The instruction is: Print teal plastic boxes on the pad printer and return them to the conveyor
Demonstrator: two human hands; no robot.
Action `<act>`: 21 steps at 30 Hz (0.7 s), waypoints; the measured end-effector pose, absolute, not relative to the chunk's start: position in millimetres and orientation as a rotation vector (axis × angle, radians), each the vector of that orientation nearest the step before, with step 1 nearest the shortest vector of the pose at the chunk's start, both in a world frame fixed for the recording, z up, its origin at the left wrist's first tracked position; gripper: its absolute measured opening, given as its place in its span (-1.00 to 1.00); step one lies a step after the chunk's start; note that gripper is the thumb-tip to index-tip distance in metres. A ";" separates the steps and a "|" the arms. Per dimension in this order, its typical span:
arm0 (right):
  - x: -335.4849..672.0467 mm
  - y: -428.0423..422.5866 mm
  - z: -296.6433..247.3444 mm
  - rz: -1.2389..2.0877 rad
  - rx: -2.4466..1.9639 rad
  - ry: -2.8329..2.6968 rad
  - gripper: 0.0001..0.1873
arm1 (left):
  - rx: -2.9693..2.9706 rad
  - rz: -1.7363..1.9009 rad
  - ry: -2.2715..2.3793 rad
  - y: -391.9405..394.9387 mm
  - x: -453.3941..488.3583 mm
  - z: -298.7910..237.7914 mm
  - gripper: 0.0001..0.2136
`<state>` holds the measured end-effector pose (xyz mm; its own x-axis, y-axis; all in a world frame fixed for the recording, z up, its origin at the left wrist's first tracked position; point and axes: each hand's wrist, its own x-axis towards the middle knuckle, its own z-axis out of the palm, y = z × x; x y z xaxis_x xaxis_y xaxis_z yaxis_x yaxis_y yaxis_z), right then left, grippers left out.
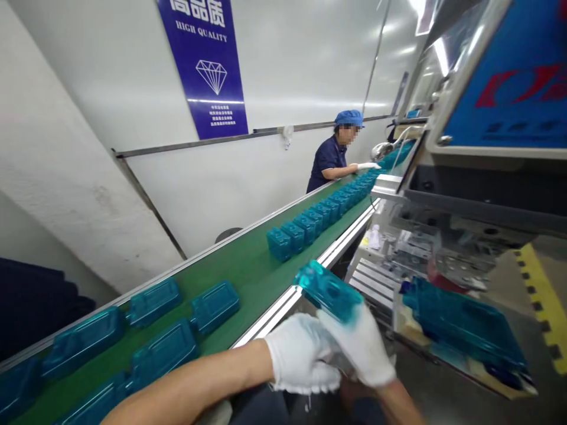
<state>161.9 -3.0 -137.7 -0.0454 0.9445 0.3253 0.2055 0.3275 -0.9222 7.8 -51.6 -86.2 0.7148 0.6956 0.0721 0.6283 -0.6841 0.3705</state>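
A translucent teal plastic bottle is tilted over the near edge of the conveyor, with its neck end up and to the left. My right hand, in a white glove, grips its lower end. Close beside it, my gloved left hand is closed, its fingers curled under. Something greyish shows between the two hands, too blurred to name. Several more teal bottles lie flat in two rows on the green conveyor belt to the left. Farther up the belt, a line of bottles stands packed together.
A machine bed stands to the right, under a blue panel. Another teal bottle rests on a fixture at its front. Across the belt, a person in a blue cap reaches one gloved hand to the bottles. A wall runs behind.
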 end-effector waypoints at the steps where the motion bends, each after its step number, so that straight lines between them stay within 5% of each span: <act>1: 137.6 10.1 -138.5 0.885 -1.116 -1.558 -0.62 | 2.574 0.277 1.199 -52.2 -19.6 -85.8 -0.58; 7: 15.3 91.2 -141.6 0.842 -1.333 -1.654 -0.67 | 2.203 -0.142 2.123 -65.2 -148.0 -103.4 -0.22; 11: 4.3 94.0 -153.7 0.800 -1.378 -1.694 -0.56 | 2.069 -0.216 2.219 -65.1 -193.6 -115.0 -0.25; 15: 40.8 67.2 -161.8 0.790 -1.346 -1.680 -0.46 | 2.122 -0.048 2.184 -55.6 -209.2 -109.6 -0.46; 21: 188.6 -20.7 -140.4 0.830 -1.282 -1.539 -0.73 | 2.060 -0.159 2.190 -42.8 -206.4 -96.6 -0.30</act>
